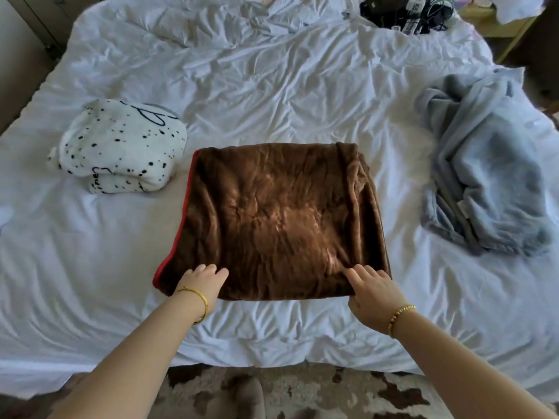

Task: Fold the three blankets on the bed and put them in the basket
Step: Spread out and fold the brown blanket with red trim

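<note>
Left hand (203,282): at the near left corner of the brown blanket (272,219), fingers curled over its near edge and gripping the fabric; a thin gold bangle on the wrist. Right hand (373,293): at the near right corner of the same blanket, fingers spread on top and thumb tucked under the edge, holding the corner; a gold beaded bracelet on the wrist. Brown blanket: folded into a rough rectangle, lying flat on the bed (272,95) directly ahead of both hands, its near edge spanning between them; a red trim (181,219) runs down its left side. Spotted white blanket (121,146): already folded into a thick bundle, black specks and script on it, resting on the bed to the left of the brown one, close but apart. Pale blue blanket (484,167): unfolded, crumpled in a heap on the right side of the bed, well apart from the hands. Bed: covered in wrinkled white sheet. Dark tangle of cables (408,13): at the far right end. Patterned brown-and-cream rug (302,394): on the floor below the near bed edge.
</note>
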The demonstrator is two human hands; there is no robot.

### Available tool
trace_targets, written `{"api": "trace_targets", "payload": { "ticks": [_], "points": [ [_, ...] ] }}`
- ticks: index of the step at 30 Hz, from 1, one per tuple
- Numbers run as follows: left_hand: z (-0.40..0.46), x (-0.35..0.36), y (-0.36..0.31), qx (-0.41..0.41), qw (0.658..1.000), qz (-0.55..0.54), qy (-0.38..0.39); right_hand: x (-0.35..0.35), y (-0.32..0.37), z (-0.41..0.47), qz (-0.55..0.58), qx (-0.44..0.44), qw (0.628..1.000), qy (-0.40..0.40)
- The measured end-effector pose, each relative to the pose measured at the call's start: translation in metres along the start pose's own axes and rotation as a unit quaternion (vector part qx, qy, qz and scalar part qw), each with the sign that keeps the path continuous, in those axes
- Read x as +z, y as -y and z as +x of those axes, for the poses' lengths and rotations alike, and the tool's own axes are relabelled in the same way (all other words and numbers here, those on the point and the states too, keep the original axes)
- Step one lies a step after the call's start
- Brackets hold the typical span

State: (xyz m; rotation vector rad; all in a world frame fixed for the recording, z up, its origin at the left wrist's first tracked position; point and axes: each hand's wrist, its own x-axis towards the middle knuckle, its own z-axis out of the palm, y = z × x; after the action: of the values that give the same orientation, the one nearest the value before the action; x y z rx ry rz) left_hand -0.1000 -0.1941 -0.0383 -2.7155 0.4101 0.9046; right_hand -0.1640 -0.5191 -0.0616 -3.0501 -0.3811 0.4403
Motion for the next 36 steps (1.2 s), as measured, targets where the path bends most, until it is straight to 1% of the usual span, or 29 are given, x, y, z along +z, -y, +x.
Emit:
{"api": "trace_targets", "payload": {
  "ticks": [1, 2, 3, 5, 6, 7, 8, 10, 11, 12, 13, 14, 16, 17, 18, 20, 21, 22, 23, 25, 27, 29, 30, 32, 34, 36],
  "points": [
    [0.003, -0.007, -0.003, -0.015, 0.999, -0.048, 0.019, -0.001, 0.000, 0.000, 0.015, 0.012, 1.000, -0.016],
    [0.008, -0.016, -0.005, -0.035, 0.994, -0.106, 0.008, -0.005, 0.000, 0.002, 0.041, 0.027, 0.997, -0.055],
    [0.015, -0.025, -0.007, -0.051, 0.986, -0.154, -0.039, -0.009, 0.001, 0.007, 0.070, 0.044, 0.991, -0.108],
    [0.034, -0.044, -0.016, -0.055, 0.962, -0.198, -0.182, -0.019, 0.008, 0.024, 0.098, 0.073, 0.970, -0.211],
    [0.045, -0.051, -0.024, -0.039, 0.945, -0.218, -0.240, -0.024, 0.014, 0.037, 0.102, 0.087, 0.963, -0.233],
    [0.057, -0.056, -0.034, -0.015, 0.933, -0.235, -0.274, -0.027, 0.022, 0.052, 0.108, 0.090, 0.965, -0.223],
    [0.068, -0.058, -0.046, 0.015, 0.932, -0.237, -0.273, -0.026, 0.028, 0.068, 0.112, 0.083, 0.973, -0.184],
    [0.086, -0.052, -0.066, 0.056, 0.959, -0.196, -0.198, -0.013, 0.036, 0.094, 0.113, 0.079, 0.987, -0.078],
    [0.093, -0.044, -0.071, 0.054, 0.971, -0.179, -0.149, -0.006, 0.033, 0.103, 0.115, 0.106, 0.987, -0.040],
    [0.100, -0.033, -0.072, 0.040, 0.977, -0.174, -0.112, 0.001, 0.026, 0.109, 0.115, 0.156, 0.981, -0.012],
    [0.104, -0.022, -0.072, 0.023, 0.979, -0.177, -0.094, 0.005, 0.018, 0.113, 0.115, 0.204, 0.972, 0.004],
    [0.107, -0.014, -0.071, 0.013, 0.981, -0.172, -0.086, 0.006, 0.008, 0.115, 0.109, 0.235, 0.966, 0.010],
    [0.112, -0.011, -0.070, 0.019, 0.987, -0.139, -0.076, 0.001, -0.007, 0.119, 0.085, 0.245, 0.966, -0.024],
    [0.116, -0.016, -0.069, 0.024, 0.989, -0.126, -0.077, -0.005, -0.011, 0.123, 0.092, 0.247, 0.962, -0.068],
    [0.122, -0.026, -0.067, 0.029, 0.989, -0.117, -0.089, -0.012, -0.015, 0.131, 0.118, 0.262, 0.950, -0.122],
    [0.138, -0.052, -0.063, 0.036, 0.983, -0.116, -0.141, -0.030, -0.024, 0.151, 0.184, 0.321, 0.904, -0.213],
    [0.148, -0.065, -0.061, 0.039, 0.978, -0.121, -0.166, -0.038, -0.031, 0.162, 0.212, 0.349, 0.880, -0.241],
    [0.159, -0.079, -0.061, 0.042, 0.973, -0.129, -0.188, -0.045, -0.040, 0.172, 0.230, 0.370, 0.863, -0.257],
    [0.170, -0.092, -0.063, 0.048, 0.968, -0.141, -0.205, -0.052, -0.051, 0.180, 0.240, 0.382, 0.854, -0.261],
    [0.191, -0.119, -0.072, 0.066, 0.955, -0.181, -0.224, -0.062, -0.074, 0.195, 0.266, 0.388, 0.855, -0.220],
    [0.210, -0.143, -0.087, 0.097, 0.946, -0.205, -0.230, -0.066, -0.098, 0.207, 0.309, 0.374, 0.864, -0.134],
    [0.229, -0.161, -0.103, 0.119, 0.945, -0.195, -0.234, -0.068, -0.118, 0.218, 0.347, 0.348, 0.870, -0.047],
    [0.237, -0.169, -0.110, 0.121, 0.947, -0.187, -0.232, -0.069, -0.127, 0.224, 0.363, 0.333, 0.870, -0.018],
    [0.250, -0.177, -0.121, 0.105, 0.956, -0.174, -0.214, -0.070, -0.137, 0.236, 0.384, 0.302, 0.872, 0.001],
    [0.260, -0.179, -0.129, 0.086, 0.964, -0.171, -0.185, -0.070, -0.140, 0.249, 0.367, 0.267, 0.891, -0.001],
    [0.265, -0.178, -0.136, 0.077, 0.968, -0.158, -0.177, -0.067, -0.142, 0.262, 0.344, 0.237, 0.908, -0.003]
  ]
}}
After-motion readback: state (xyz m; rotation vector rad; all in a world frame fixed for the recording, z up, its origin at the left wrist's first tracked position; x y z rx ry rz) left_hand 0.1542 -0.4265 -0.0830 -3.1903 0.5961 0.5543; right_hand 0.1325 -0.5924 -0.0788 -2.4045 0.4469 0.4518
